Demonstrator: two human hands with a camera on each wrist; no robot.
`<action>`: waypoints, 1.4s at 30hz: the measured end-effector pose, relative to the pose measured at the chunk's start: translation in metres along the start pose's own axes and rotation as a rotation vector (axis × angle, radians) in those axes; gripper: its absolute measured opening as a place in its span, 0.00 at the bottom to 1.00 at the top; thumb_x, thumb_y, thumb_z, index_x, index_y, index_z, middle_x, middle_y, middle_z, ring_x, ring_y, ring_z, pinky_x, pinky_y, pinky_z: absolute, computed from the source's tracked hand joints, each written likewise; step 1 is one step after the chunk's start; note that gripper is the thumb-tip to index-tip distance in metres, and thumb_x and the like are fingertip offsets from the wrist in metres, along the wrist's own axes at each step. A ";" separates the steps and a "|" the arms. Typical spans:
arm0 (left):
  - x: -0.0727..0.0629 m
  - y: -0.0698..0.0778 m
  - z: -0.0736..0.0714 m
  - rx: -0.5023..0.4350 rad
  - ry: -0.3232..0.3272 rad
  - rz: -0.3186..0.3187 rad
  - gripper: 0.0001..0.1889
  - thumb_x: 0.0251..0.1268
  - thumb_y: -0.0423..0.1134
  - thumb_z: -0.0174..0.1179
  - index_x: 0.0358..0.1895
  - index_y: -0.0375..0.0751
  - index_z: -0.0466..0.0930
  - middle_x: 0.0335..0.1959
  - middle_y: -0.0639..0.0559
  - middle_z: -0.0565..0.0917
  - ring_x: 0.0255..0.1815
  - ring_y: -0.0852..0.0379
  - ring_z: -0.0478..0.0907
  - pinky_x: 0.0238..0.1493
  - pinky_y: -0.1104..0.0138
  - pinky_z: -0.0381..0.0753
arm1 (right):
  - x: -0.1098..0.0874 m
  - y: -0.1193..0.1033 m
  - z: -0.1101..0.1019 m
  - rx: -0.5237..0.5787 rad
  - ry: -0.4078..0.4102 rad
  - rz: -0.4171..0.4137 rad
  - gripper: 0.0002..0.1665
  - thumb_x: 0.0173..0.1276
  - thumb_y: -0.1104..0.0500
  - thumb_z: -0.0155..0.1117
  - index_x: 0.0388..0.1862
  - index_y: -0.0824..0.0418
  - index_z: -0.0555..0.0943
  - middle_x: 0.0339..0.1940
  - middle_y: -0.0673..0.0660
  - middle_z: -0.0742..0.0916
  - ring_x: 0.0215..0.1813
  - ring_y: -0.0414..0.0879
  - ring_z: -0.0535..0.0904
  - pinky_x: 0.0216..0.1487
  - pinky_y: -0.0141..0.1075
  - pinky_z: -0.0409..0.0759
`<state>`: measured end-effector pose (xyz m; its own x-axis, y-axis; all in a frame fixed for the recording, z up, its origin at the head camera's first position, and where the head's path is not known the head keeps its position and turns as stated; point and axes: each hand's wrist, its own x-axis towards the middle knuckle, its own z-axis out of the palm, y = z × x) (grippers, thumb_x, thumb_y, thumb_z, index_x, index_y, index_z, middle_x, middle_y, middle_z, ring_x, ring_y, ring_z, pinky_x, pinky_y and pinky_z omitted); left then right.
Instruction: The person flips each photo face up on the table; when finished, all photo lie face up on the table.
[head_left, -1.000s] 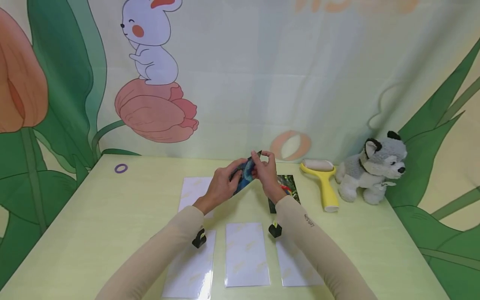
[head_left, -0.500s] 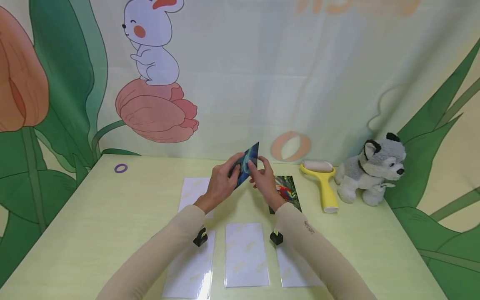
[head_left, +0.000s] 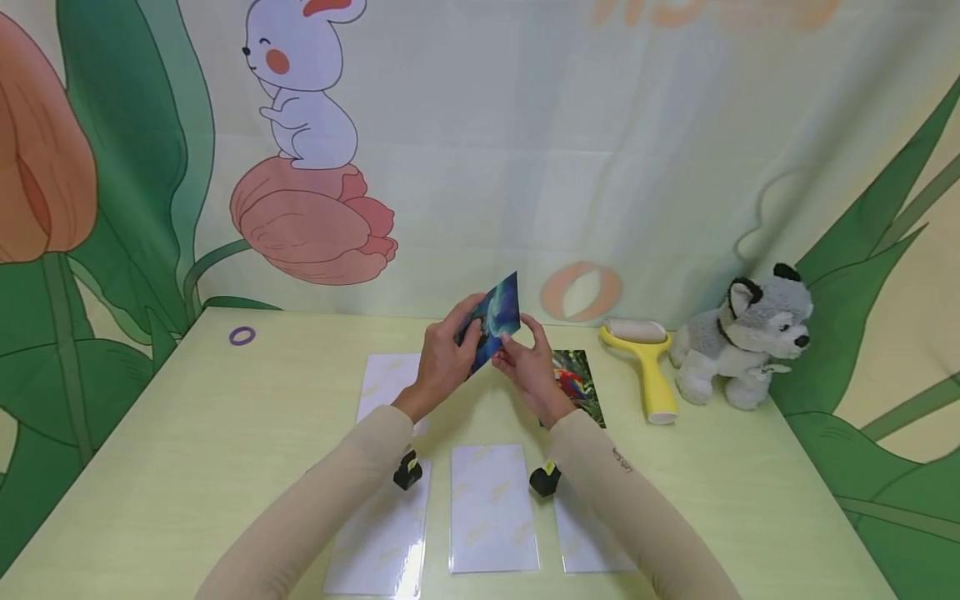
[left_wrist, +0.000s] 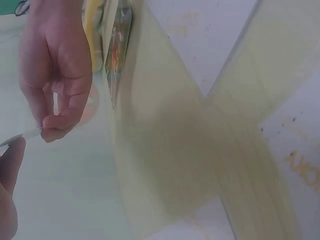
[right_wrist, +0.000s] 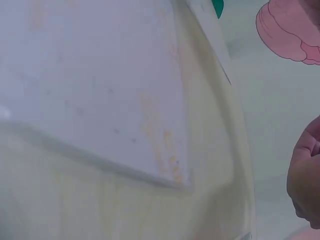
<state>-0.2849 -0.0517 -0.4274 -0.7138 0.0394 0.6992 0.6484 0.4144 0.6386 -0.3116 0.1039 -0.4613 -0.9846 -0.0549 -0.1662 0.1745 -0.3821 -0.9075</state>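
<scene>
1. One purple ring [head_left: 242,336] lies at far L of the worktop [head_left: 187,458].
2. Next we've two white sheets w/ faint yellowish marks: back sheet [head_left: 384,379], partly hidden by L hand [head_left: 444,354], & front-left sheet [head_left: 382,546], partly hidden by L sleeve [head_left: 337,492].
3. L hand's grip pinches the blue card [head_left: 501,310], thumb on its pic side.
4. Blue card: we see it tilted, held up above the worktop btwn both hands.
5. Front-middle sheet [head_left: 493,508] lies flat.
6. R hand [head_left: 527,367]: grip pinches the card's edge, thumb vs. finger.
7. Parrot card [head_left: 576,383] lies partly behind R wrist; front-right sheet [head_left: 588,533] partly behind R sleeve [head_left: 630,492].
8. Yellow-handled roller [head_left: 656,379], just beside our plush husky [head_left: 738,346], far R.
</scene>
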 end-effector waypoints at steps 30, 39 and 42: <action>-0.007 -0.006 -0.012 0.057 -0.043 -0.180 0.21 0.63 0.29 0.65 0.60 0.34 0.81 0.50 0.36 0.87 0.14 0.57 0.70 0.19 0.71 0.61 | 0.005 -0.029 -0.028 -0.288 -0.073 -0.143 0.38 0.74 0.71 0.55 0.79 0.53 0.56 0.25 0.51 0.83 0.25 0.42 0.81 0.37 0.34 0.84; -0.015 -0.008 -0.017 0.163 -0.205 -0.177 0.27 0.62 0.28 0.65 0.66 0.37 0.76 0.40 0.38 0.88 0.19 0.57 0.76 0.23 0.69 0.69 | 0.008 -0.045 -0.037 -0.539 -0.101 -0.246 0.37 0.74 0.69 0.56 0.79 0.54 0.59 0.27 0.54 0.83 0.27 0.44 0.81 0.35 0.35 0.85; -0.017 -0.007 -0.017 0.191 -0.268 -0.195 0.29 0.61 0.27 0.65 0.68 0.38 0.74 0.37 0.41 0.88 0.26 0.53 0.83 0.28 0.66 0.77 | 0.011 -0.048 -0.040 -0.548 -0.114 -0.236 0.37 0.73 0.70 0.56 0.78 0.56 0.59 0.27 0.54 0.84 0.26 0.44 0.81 0.32 0.34 0.84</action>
<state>-0.2733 -0.0710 -0.4382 -0.8790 0.1696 0.4456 0.4511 0.5986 0.6620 -0.3305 0.1585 -0.4356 -0.9875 -0.1361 0.0790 -0.0971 0.1326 -0.9864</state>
